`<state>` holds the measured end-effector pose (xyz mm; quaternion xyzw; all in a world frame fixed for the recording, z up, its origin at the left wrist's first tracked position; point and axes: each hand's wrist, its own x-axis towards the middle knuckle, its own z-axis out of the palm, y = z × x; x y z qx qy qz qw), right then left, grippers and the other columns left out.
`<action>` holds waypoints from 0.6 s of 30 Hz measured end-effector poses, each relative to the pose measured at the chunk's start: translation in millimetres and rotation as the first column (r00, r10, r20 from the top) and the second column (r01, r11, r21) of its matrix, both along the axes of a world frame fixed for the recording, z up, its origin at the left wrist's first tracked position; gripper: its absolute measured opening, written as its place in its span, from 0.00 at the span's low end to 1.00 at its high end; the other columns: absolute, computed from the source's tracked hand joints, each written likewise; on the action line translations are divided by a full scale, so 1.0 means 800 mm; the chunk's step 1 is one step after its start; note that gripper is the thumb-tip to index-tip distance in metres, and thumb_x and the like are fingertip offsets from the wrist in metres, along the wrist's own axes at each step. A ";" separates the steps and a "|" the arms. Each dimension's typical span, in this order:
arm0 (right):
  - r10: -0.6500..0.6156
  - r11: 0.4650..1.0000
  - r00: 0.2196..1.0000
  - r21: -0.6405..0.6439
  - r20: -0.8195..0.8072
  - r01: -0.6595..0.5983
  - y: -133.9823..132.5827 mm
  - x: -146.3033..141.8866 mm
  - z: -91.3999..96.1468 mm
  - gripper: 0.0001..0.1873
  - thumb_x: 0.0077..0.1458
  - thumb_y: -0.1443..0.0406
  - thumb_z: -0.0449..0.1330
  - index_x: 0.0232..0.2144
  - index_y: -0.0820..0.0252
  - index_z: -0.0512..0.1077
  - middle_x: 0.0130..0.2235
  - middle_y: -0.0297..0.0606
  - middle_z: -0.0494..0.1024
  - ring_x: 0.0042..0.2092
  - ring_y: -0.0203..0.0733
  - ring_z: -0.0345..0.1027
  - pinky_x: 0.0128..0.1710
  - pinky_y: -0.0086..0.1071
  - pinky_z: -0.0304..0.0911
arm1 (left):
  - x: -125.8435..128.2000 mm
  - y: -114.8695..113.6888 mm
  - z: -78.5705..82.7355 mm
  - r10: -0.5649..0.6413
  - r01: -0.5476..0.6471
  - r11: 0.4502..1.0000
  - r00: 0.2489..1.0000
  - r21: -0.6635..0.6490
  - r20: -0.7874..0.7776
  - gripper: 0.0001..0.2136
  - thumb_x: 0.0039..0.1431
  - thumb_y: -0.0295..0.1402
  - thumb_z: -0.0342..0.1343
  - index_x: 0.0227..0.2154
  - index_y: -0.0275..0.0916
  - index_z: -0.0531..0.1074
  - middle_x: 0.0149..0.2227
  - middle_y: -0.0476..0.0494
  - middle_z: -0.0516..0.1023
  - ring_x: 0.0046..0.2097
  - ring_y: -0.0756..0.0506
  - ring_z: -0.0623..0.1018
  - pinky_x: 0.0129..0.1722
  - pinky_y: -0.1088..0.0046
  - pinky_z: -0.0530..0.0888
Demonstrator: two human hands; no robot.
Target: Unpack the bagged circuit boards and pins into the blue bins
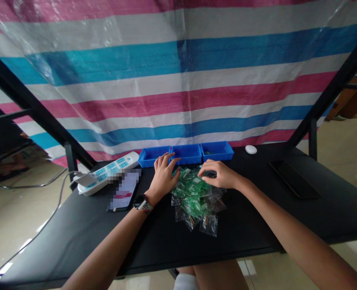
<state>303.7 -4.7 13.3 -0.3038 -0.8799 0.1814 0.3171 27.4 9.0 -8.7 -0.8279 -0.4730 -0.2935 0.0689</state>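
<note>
A heap of small clear and green plastic bags (193, 193) lies on the black table, some with thin brass-coloured pieces inside. My left hand (164, 177) hovers at the heap's upper left, in front of the blue bins, fingers spread and nothing visible in them. At the heap's upper right, my right hand (220, 173) has its thumb and fingers curled together in a pinch. Whatever may be between those fingertips is too small to make out. Behind the heap stand a left blue bin (154, 161), a middle blue bin (186, 159) and a right blue bin (218, 156); something small lies in the right one.
A white power strip (106, 173) with a plugged-in charger and a lit phone (125, 191) lie to the left. On the right are a white rounded object (250, 150) and a dark phone (293, 179). A striped tarp (184, 96) hangs behind the table, between black frame legs.
</note>
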 end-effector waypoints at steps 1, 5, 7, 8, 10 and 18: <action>0.045 0.998 0.998 -0.044 0.032 -0.044 -0.005 -0.003 0.003 0.05 0.59 0.67 0.64 0.38 0.55 0.81 0.40 0.38 0.83 0.45 0.47 0.74 0.52 0.42 0.67 | 0.000 -0.001 0.001 -0.009 0.009 1.000 1.000 0.007 0.007 0.17 0.69 0.34 0.51 0.58 0.42 0.73 0.64 0.34 0.69 0.67 0.32 0.64 0.65 0.46 0.61; 0.073 0.988 0.993 -0.145 0.097 -0.059 -0.011 -0.008 0.006 0.21 0.51 0.65 0.73 0.48 0.55 0.80 0.46 0.41 0.81 0.50 0.48 0.74 0.54 0.40 0.68 | 0.002 -0.005 0.005 -0.043 0.042 0.999 0.999 0.018 0.024 0.14 0.69 0.33 0.51 0.54 0.42 0.73 0.62 0.35 0.71 0.64 0.33 0.67 0.62 0.49 0.65; 0.076 0.980 0.994 -0.190 0.085 -0.058 -0.011 -0.008 0.007 0.29 0.49 0.66 0.73 0.55 0.54 0.77 0.47 0.40 0.80 0.49 0.47 0.75 0.52 0.39 0.69 | 0.003 -0.006 0.006 -0.063 0.062 0.998 0.998 0.014 0.021 0.13 0.69 0.32 0.51 0.53 0.42 0.73 0.61 0.35 0.71 0.64 0.34 0.67 0.62 0.50 0.66; 0.077 0.977 0.994 -0.206 0.073 -0.061 -0.010 -0.007 0.007 0.31 0.48 0.67 0.73 0.56 0.53 0.76 0.47 0.40 0.80 0.48 0.46 0.75 0.51 0.39 0.70 | 0.003 -0.007 0.007 -0.073 0.072 0.997 0.997 0.012 0.019 0.13 0.69 0.32 0.51 0.53 0.42 0.73 0.61 0.35 0.71 0.63 0.34 0.67 0.61 0.50 0.66; 0.082 0.971 0.996 -0.228 0.044 -0.070 -0.009 -0.006 0.007 0.33 0.47 0.69 0.72 0.57 0.53 0.76 0.47 0.39 0.80 0.46 0.45 0.75 0.50 0.38 0.71 | 0.003 -0.008 0.008 -0.089 0.089 0.996 0.996 0.011 0.017 0.13 0.69 0.32 0.51 0.53 0.42 0.73 0.61 0.35 0.71 0.63 0.34 0.67 0.61 0.50 0.65; 0.003 0.891 0.989 -0.449 -0.149 -0.070 0.003 0.013 0.004 0.17 0.56 0.59 0.70 0.47 0.56 0.81 0.43 0.39 0.86 0.45 0.46 0.80 0.50 0.41 0.74 | 0.005 -0.010 0.011 -0.134 0.134 0.991 0.990 -0.014 0.035 0.12 0.69 0.32 0.50 0.52 0.43 0.73 0.60 0.37 0.73 0.63 0.35 0.68 0.61 0.51 0.65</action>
